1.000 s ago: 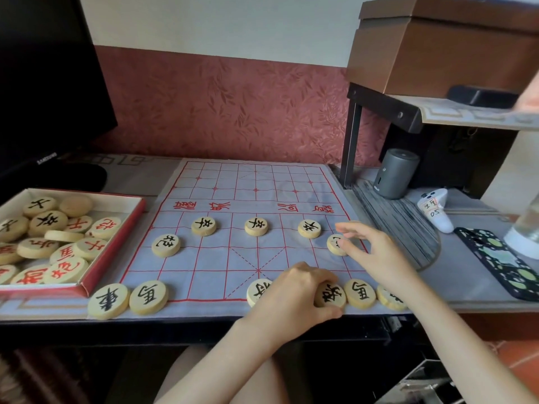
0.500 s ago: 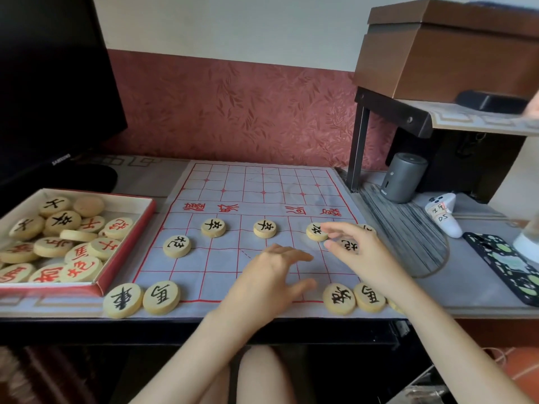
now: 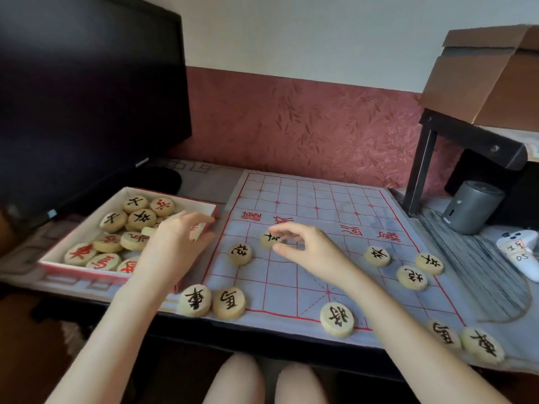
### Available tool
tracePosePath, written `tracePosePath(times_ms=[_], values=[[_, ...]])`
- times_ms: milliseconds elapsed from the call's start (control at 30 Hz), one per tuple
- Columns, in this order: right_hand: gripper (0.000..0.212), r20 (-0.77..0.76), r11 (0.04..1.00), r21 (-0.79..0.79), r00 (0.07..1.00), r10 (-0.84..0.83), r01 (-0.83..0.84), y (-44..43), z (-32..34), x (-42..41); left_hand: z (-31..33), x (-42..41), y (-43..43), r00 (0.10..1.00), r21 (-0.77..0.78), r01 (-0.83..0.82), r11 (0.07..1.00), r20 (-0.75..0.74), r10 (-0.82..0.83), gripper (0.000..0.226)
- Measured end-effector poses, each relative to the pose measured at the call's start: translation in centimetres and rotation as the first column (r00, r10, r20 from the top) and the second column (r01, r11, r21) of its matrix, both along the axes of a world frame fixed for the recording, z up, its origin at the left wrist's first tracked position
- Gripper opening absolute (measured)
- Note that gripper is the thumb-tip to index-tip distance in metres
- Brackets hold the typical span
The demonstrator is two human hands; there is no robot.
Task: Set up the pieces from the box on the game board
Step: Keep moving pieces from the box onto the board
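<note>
A grey cloth game board [image 3: 320,199] with red lines lies on the table. Round wooden pieces with black characters stand on it: two at the near left corner [image 3: 194,300], one in the near middle [image 3: 337,319], two at the near right [image 3: 482,345], others mid-board [image 3: 376,256]. The red-rimmed box [image 3: 208,206] left of the board holds several pieces in red and black. My left hand [image 3: 175,243] reaches over the box's right side, fingers spread above a piece. My right hand [image 3: 309,252] hovers, loosely curved, over a black-marked piece [image 3: 268,239] on the board's left half.
A dark monitor [image 3: 87,97] stands behind the box. At the right are a black shelf leg [image 3: 420,170], a cardboard box [image 3: 490,77] on the shelf, a grey cylinder [image 3: 472,207] and a white controller [image 3: 522,252]. The table's front edge runs just below the nearest pieces.
My left hand left the near row and went left to the box. My right hand crossed from the board's right side to its left half. The view has turned left.
</note>
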State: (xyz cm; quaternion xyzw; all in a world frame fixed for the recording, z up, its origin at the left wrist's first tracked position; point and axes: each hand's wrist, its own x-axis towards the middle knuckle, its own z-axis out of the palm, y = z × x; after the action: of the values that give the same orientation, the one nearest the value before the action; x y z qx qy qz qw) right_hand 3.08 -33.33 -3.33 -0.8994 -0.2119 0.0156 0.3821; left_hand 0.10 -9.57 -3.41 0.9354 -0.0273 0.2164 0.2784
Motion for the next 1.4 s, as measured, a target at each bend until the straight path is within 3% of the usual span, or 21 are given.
tracePosePath(times_ms=[300,700,867,1033,1233,1400], values=[[0.038,-0.012,0.985,-0.041,0.985,0.17,-0.17,10.9,0.4,3.5,-0.9,0.9,7.0,0.966,0.035,-0.229,0.973,-0.113,0.232,0.042],[0.052,-0.059,0.943,-0.266,0.98,0.191,-0.2,16.2,-0.8,6.1,-1.6,1.5,8.6,0.969,0.005,-0.179,0.984,-0.174,0.177,0.035],[0.052,-0.06,0.959,-0.224,0.985,0.163,-0.173,16.5,-1.2,6.5,-1.5,1.8,9.0,0.967,0.033,-0.161,0.986,-0.193,0.165,0.053],[0.049,-0.049,0.982,-0.12,0.989,0.141,-0.146,16.1,-1.9,6.4,-1.8,2.0,9.1,0.969,0.015,-0.104,0.995,-0.223,0.104,0.048],[0.051,-0.019,0.991,0.044,0.991,0.13,-0.129,15.4,-1.5,6.1,-1.6,2.0,8.6,0.97,0.036,-0.178,0.983,-0.159,0.181,0.051],[0.049,0.001,0.982,0.074,0.984,0.177,-0.177,14.2,-0.2,5.3,-1.4,1.9,8.3,0.974,-0.022,-0.203,0.979,-0.107,0.2,0.054]])
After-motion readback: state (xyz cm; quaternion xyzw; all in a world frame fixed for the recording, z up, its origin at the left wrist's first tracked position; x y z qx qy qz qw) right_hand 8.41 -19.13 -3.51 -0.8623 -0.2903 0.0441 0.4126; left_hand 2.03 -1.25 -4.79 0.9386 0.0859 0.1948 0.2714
